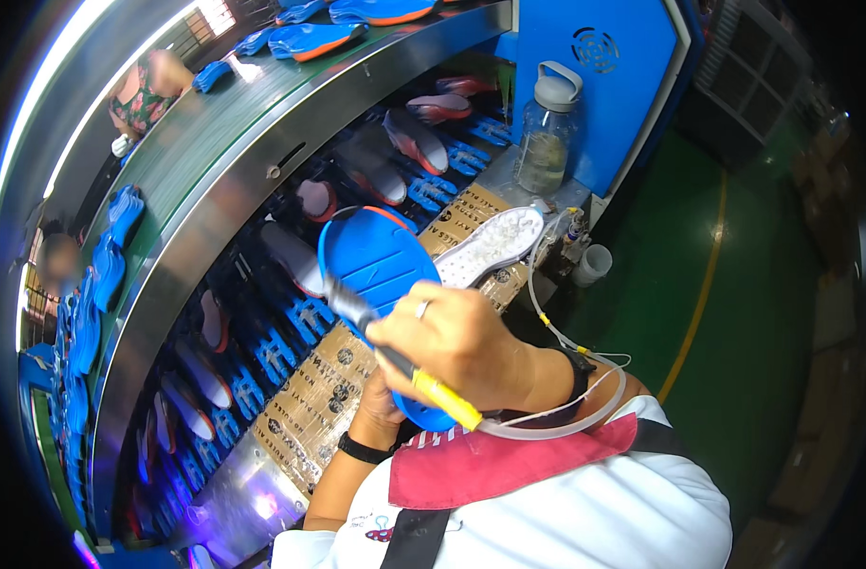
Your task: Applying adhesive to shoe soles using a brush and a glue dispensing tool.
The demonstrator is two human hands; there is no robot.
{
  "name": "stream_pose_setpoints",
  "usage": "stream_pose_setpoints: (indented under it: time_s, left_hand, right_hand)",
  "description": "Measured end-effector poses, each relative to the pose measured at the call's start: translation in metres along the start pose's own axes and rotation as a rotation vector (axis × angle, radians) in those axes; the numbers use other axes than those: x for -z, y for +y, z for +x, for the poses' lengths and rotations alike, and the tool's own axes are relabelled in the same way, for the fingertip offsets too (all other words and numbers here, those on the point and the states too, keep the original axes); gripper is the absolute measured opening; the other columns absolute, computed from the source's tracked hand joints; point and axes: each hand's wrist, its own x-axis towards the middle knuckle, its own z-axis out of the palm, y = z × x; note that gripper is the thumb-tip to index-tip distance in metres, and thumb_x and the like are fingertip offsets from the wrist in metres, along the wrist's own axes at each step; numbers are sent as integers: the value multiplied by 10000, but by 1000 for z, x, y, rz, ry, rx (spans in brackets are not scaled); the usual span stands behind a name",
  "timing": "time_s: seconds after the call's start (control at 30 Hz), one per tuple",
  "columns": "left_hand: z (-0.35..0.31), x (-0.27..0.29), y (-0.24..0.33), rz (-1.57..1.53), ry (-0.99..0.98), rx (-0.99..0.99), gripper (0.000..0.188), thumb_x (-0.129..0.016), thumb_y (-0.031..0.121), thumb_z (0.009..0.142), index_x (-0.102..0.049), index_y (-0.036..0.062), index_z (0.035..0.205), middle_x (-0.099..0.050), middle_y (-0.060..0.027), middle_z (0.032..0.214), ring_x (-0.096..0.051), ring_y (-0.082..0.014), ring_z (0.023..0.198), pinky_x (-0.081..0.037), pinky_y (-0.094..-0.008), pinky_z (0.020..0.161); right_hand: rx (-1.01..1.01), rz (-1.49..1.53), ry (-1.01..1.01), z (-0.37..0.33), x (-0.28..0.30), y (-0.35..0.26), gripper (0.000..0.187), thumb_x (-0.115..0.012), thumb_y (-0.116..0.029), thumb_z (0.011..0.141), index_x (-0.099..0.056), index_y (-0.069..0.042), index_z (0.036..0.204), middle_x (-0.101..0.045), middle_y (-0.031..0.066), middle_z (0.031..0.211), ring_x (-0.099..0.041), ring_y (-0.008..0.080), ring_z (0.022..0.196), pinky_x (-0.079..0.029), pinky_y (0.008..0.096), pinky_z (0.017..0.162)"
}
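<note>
My right hand (pixel 461 337) is closed round a glue brush (pixel 448 398) with a black and yellow handle, fed by a clear tube (pixel 584 425). The brush's pale bristles rest against or just over the face of a blue insole (pixel 374 251) with an orange edge. From below, my left hand (pixel 381 398) grips that insole, its fingers mostly hidden behind it and my right hand. Just beyond, a white shoe sole (pixel 494 247) filled with pale bits lies on the cardboard-covered ledge (pixel 309 403).
Shoe soles (pixel 366 175) stand on blue racks (pixel 276 360) inside the machine. Above runs a green conveyor belt (pixel 191 161) bearing blue insoles (pixel 314 40). A water bottle (pixel 546 133) and a white cup (pixel 594 266) stand to the right. Another person (pixel 148 95) is at the far left.
</note>
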Motion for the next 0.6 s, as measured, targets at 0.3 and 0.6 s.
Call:
stream_pose_setpoints:
  time_s: [0.3,0.6]
  left_hand:
    - [-34,13,19,-119,45,-174,629,-728,396,781,-511,51,1260,-602,-95,1193,-586,-231,1091,-477,-402,955]
    - [-63,44,38,-74,10,-231,733,-745,432,747,-470,27,1292,-568,-174,1229,-588,-303,1087,-470,-455,962]
  right_hand:
    - [26,122,130,1,-31,-10,321,-757,-5,640,-633,14,935,-628,101,742,-602,236,612,-481,322,552]
    - [113,559,62,1,-61,-37,247,-728,-11,635,-658,-23,872,-587,63,630,-549,216,504,-433,296,472]
